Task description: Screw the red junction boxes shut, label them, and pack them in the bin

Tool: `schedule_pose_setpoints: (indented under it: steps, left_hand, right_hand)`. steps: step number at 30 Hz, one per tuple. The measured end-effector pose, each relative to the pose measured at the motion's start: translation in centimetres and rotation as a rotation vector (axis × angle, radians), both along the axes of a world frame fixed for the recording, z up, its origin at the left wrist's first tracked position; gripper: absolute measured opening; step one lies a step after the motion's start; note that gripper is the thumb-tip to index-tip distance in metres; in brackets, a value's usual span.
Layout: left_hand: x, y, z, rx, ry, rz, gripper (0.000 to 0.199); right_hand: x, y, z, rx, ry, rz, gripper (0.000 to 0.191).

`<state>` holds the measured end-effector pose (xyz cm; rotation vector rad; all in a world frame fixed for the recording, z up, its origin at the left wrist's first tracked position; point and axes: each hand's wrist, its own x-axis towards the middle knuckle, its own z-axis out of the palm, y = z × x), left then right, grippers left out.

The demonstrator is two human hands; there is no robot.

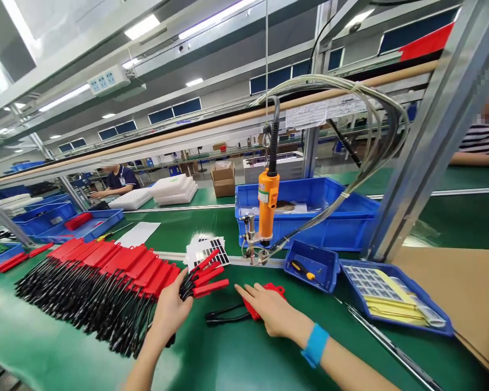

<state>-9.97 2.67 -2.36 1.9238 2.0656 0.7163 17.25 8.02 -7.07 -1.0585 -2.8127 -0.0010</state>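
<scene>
My left hand [171, 307] is closed round the black cables of several red plastic cases [209, 274], which fan out to the right of its fingers. My right hand [271, 309] lies flat with its fingers stretched over another red case [277, 289] on the green table, hiding most of it. From that case a looped black cable [227, 316] reaches left. Beside my left hand, a long overlapping row of red cases [118, 258] has its black cables [92, 298] pointing toward me. An orange electric screwdriver [267, 203] hangs upright beyond my hands.
Printed label sheets [206, 252] lie behind my left hand. A small blue bin [330, 279] holds a yellow-and-black screwdriver. A blue tray [440, 326] with labels stands right, near a metal rod [391, 347]. Behind is a large blue bin [309, 233]. Another person [120, 179] sits far left.
</scene>
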Motion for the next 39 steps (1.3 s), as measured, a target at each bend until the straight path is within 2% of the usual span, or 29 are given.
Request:
schedule_pose_setpoints:
  steps: [2, 4, 5, 8, 11, 13, 16, 18, 20, 21, 24, 26, 28, 31, 33, 35, 37, 39]
  left_hand:
    - [0.6, -1.8, -1.0, 0.041, -0.020, 0.014, 0.067]
    - [1.6, -3.4, -2.0, 0.061, 0.013, 0.022, 0.068]
    - [2.2, -4.2, -2.5, 0.055, 0.038, 0.027, 0.068]
    - [4.8, -6.4, -4.4, -0.031, 0.094, 0.025, 0.071]
    - [8.2, -8.3, -5.9, -0.187, 0.118, -0.041, 0.081]
    - [10.2, -9.4, -6.0, -0.331, 0.141, -0.109, 0.087]
    - [11.8, -10.3, -4.6, -0.534, 0.206, -0.198, 0.089]
    - [11.6, -9.9, -3.1, -0.535, 0.238, -0.225, 0.070]
    - [11.0, -8.7, -1.9, -0.417, 0.229, -0.220, 0.043]
    - [10.8, -7.8, -1.5, -0.352, 0.210, -0.214, 0.039]
    - [10.6, -4.6, -1.5, -0.260, 0.156, -0.249, 0.053]
    - [10.7, -2.8, -2.0, -0.287, 0.150, -0.300, 0.070]
    - [10.3, -1.8, -2.4, -0.323, 0.132, -0.343, 0.070]
    - [8.2, -2.0, -2.5, -0.288, 0.117, -0.311, 0.059]
    - [6.2, -2.7, -2.7, -0.236, 0.249, -0.174, 0.058]
    - [4.2, -3.6, -3.1, -0.219, 0.467, -0.038, 0.060]
    - [2.9, -4.3, -3.5, -0.253, 0.647, 0.019, 0.062]
    - [2.6, -4.4, -3.6, -0.266, 0.721, -0.011, 0.064]
  right_hand:
    - [-0.6, 0.2, -0.9, -0.005, -0.026, -0.016, 0.072]
    - [0.0, -0.6, -0.9, 0.011, -0.033, -0.038, 0.051]
    - [0.7, -1.4, -0.8, 0.020, -0.031, -0.050, 0.047]
    - [3.5, -4.8, -0.9, 0.076, 0.021, -0.046, 0.052]
    - [5.7, -7.6, -1.6, 0.191, 0.091, 0.017, 0.052]
    - [6.2, -8.7, -1.9, 0.245, 0.107, 0.041, 0.051]
    - [6.0, -9.7, -2.1, 0.208, 0.135, 0.002, 0.057]
    - [6.0, -10.3, -2.6, 0.165, 0.172, -0.045, 0.060]
    - [6.3, -11.0, -3.5, 0.151, 0.190, -0.074, 0.062]
    - [6.6, -11.4, -4.1, 0.148, 0.188, -0.081, 0.062]
    - [8.1, -12.1, -5.3, 0.143, 0.144, -0.061, 0.061]
    - [9.3, -12.3, -5.7, 0.191, 0.140, -0.049, 0.055]
    - [10.4, -12.5, -5.9, 0.294, 0.185, -0.062, 0.048]
    - [11.8, -13.1, -6.2, 0.407, 0.299, -0.165, 0.045]
    - [12.2, -13.7, -6.6, 0.382, 0.341, -0.290, 0.040]
    - [11.6, -14.4, -6.9, 0.326, 0.327, -0.395, 0.034]
    - [10.2, -14.9, -7.1, 0.303, 0.292, -0.447, 0.046]
    - [7.9, -15.1, -7.1, 0.297, 0.250, -0.419, 0.059]
